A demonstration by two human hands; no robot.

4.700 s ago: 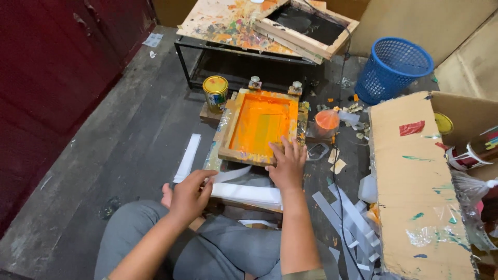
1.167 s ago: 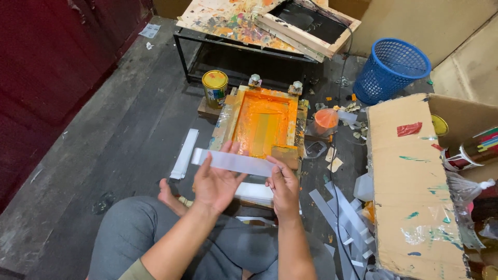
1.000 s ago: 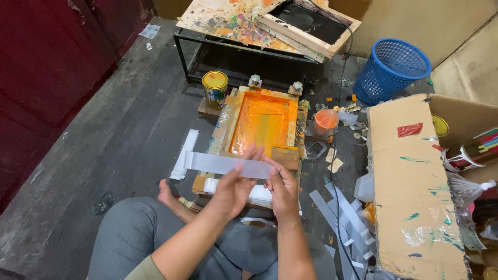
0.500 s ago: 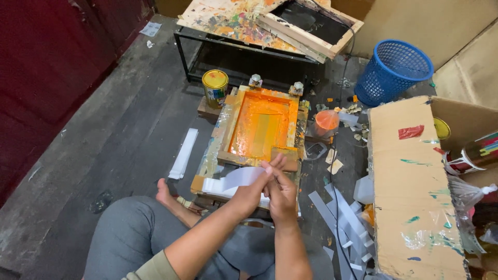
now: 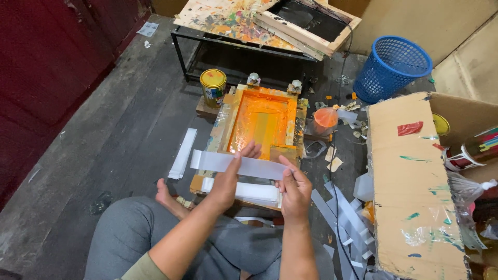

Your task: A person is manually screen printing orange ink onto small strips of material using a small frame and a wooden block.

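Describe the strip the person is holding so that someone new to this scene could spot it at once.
Find the wooden frame with the orange screen on the floor. At its near edge, the left hand and right hand lift one pale strip. The stacked strips left of the frame lie flat on the floor.

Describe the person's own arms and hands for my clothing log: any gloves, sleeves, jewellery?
Both hands are bare: left hand, right hand. No gloves, rings or watch show. The forearms are uncovered; only an olive-green short sleeve edge shows on the left arm.
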